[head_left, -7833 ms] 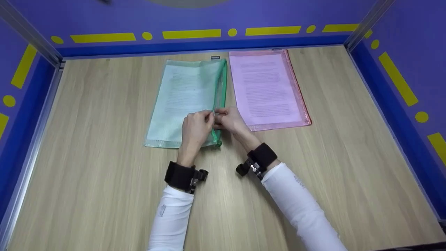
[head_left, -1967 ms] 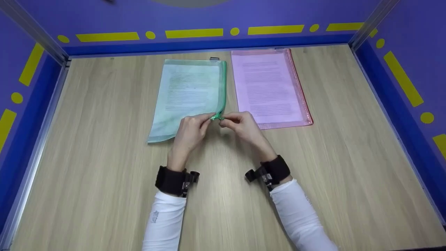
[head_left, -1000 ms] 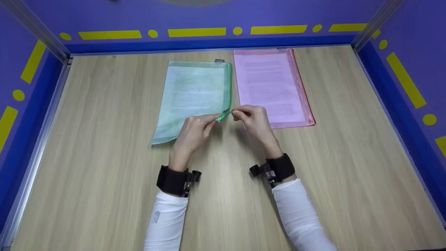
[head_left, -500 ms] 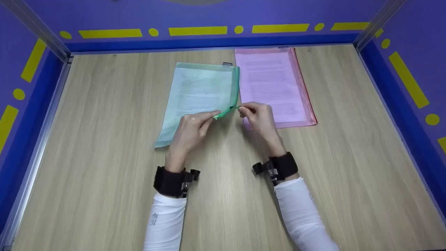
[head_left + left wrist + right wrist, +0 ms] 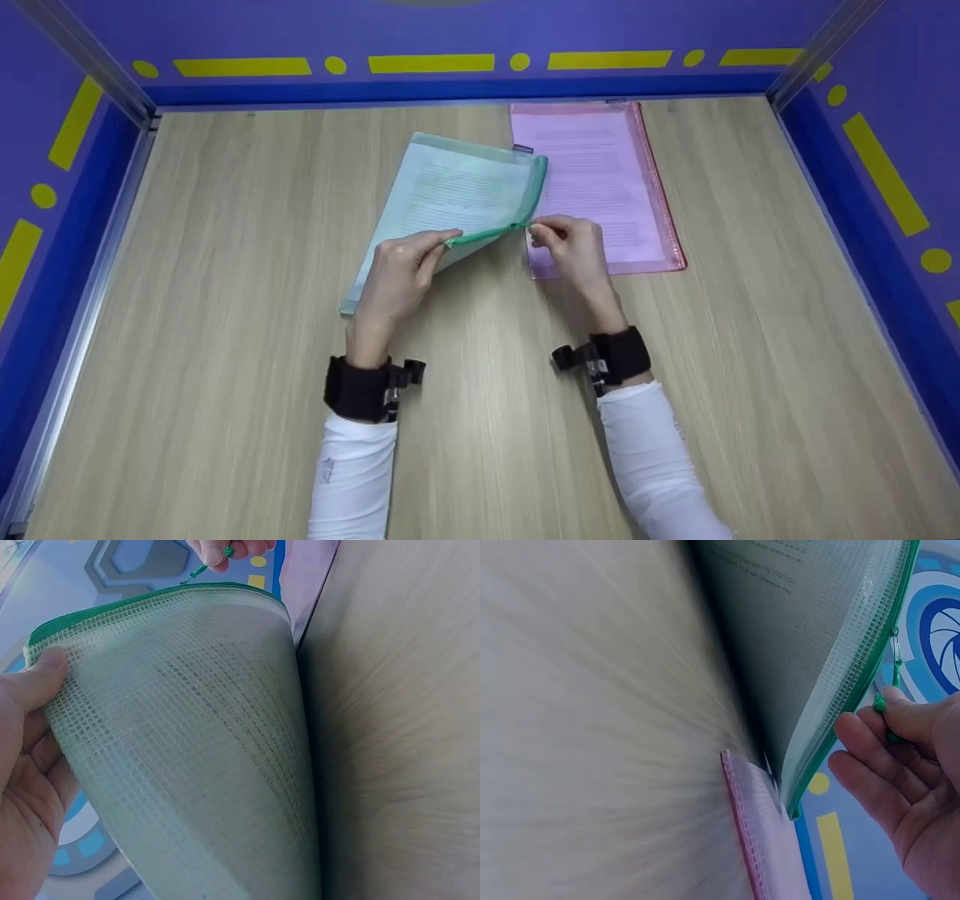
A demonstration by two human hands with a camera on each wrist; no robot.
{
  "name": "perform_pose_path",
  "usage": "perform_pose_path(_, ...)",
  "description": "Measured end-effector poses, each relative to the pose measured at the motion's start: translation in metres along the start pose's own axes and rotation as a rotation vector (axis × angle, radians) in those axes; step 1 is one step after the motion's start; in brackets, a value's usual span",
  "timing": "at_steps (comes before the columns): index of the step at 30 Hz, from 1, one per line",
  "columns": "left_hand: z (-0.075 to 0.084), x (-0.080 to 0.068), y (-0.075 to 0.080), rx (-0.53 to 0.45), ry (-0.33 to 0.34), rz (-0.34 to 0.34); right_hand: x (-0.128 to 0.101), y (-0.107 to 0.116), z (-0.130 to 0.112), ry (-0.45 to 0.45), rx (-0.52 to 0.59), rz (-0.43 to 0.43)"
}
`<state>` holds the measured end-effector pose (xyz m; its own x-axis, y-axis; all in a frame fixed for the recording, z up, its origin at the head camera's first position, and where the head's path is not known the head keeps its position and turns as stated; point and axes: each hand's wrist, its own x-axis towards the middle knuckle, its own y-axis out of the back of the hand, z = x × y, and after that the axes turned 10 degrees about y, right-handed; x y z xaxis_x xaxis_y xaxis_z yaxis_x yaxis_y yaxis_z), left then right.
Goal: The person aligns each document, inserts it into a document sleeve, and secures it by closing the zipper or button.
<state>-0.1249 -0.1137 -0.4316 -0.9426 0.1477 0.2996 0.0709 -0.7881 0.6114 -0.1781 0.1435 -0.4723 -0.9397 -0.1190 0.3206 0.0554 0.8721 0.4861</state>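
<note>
So the left hand (image 5: 396,274) has the near corner of the green pouch (image 5: 457,196) pinched between thumb and fingers, right at the end of the green zipper edge (image 5: 487,234), and that corner is lifted up off the table (image 5: 225,300) so the pouch curls. The far end of the pouch is down on the wood, tilted so it slightly overlaps the pink pouch (image 5: 600,187) next to it. The right hand (image 5: 570,247) is pinching the little green zipper pull (image 5: 891,716) with its fingertips, just above the near left part of the pink pouch. In the left wrist view you can see the thumb (image 5: 37,679) pressed on the mesh near the green edge, with a printed sheet (image 5: 240,720) showing through the pouch wall. The hands are a bit apart, joined by the stretch of zipper edge between them, both clamped on the same pouch. The pink one lies flat against the back of the table with a printed page inside. Blue walls (image 5: 450,30) with yellow dashes and dots surround the table on three sides. Both wrists have black straps with white sleeves behind them.
</note>
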Motion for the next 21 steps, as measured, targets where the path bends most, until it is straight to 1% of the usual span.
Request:
perform_pose_path(2,-0.002,0.0,0.002,-0.008,0.002,0.023,0.0,0.003,0.003,-0.006,-0.003,0.01)
perform_pose_path(6,-0.005,-0.001,0.006,-0.025,0.049,0.061,0.001,0.009,0.009,-0.034,0.001,0.035)
perform_pose_path(10,-0.009,-0.001,0.008,-0.027,0.084,0.068,0.002,0.016,0.013,-0.036,-0.005,0.045)
perform_pose_path(16,-0.012,0.0,0.01,-0.025,0.113,0.071,0.003,0.022,0.018,-0.052,0.0,0.038)
perform_pose_path(21,-0.016,0.0,0.012,-0.041,0.139,0.082,0.003,0.025,0.021,-0.071,0.003,0.036)
